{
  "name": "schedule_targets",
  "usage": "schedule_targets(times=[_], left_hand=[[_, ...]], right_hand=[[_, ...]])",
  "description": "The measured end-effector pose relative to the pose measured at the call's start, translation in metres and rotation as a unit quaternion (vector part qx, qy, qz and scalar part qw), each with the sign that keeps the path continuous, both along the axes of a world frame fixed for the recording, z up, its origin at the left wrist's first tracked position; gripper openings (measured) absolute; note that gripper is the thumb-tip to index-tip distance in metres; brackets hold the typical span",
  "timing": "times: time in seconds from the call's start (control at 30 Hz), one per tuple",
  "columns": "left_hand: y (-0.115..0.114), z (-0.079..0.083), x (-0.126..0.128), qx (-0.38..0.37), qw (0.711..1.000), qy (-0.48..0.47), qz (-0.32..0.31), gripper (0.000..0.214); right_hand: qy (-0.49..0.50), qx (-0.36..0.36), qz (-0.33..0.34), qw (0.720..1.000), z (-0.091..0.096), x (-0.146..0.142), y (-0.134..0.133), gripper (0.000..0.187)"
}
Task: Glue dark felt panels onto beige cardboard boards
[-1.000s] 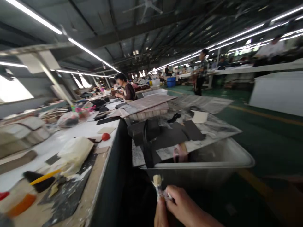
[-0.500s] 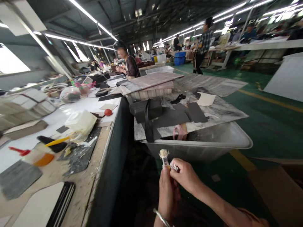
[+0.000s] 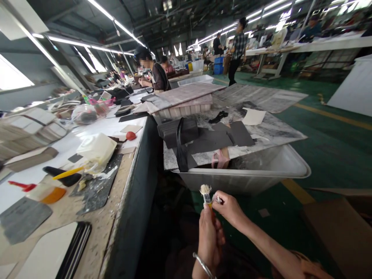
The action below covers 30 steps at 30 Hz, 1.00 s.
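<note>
My left hand (image 3: 209, 230) is wrapped round the yellow handle of a paintbrush (image 3: 207, 196), its pale, frayed bristles pointing up. A metal bracelet circles that wrist. Just right of the brush, my right hand (image 3: 228, 207) pinches a small whitish clump (image 3: 217, 199) between thumb and fingers. I cannot make out what the clump is; a narrow gap seems to separate it from the brush. Both hands are above the floor, in front of a white plastic tub (image 3: 261, 178).
On the left bench (image 3: 116, 217) lie a cut-open white jug (image 3: 99, 149), a yellow-handled brush (image 3: 68, 173), a red-capped bottle (image 3: 43, 192) and a stack of boards (image 3: 49, 252). Dark sheets (image 3: 209, 141) rest on a board over the tub. Co-workers (image 3: 157, 73) are farther back.
Both hands and the brush have shifted slightly right in view. The right hand with the clump has come a little away from the brush, showing more of its yellow handle.
</note>
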<state>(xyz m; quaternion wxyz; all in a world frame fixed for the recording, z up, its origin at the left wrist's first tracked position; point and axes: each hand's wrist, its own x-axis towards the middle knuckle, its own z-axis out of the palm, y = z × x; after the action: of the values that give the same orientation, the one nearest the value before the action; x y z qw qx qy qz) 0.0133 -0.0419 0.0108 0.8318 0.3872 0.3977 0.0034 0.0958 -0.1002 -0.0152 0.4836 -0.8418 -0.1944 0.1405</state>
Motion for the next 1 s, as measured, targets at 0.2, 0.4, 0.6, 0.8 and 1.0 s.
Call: schedule_targets(times=[0.2,0.4,0.6,0.8,1.0], left_hand=[[-0.001,-0.001,0.008,-0.032,0.999,0.015,-0.038,0.074],[-0.005,-0.003,0.014,-0.026,0.997,0.025,-0.068,0.072],[-0.025,-0.022,0.025,0.022,0.992,0.021,-0.126,0.066],[-0.097,-0.024,0.124,0.152,0.964,-0.181,-0.121,0.068],[-0.142,0.021,0.157,0.174,0.928,-0.283,-0.169,0.069]], right_hand=[[-0.021,-0.011,-0.006,1.000,-0.003,0.007,-0.009,0.011],[-0.038,-0.016,-0.026,0.999,-0.009,0.017,-0.020,0.012],[-0.082,-0.029,-0.087,0.992,-0.006,0.029,-0.041,0.013],[-0.106,-0.044,-0.184,0.976,-0.010,0.058,-0.067,0.019],[-0.116,-0.049,-0.273,0.954,0.024,0.075,-0.112,0.019]])
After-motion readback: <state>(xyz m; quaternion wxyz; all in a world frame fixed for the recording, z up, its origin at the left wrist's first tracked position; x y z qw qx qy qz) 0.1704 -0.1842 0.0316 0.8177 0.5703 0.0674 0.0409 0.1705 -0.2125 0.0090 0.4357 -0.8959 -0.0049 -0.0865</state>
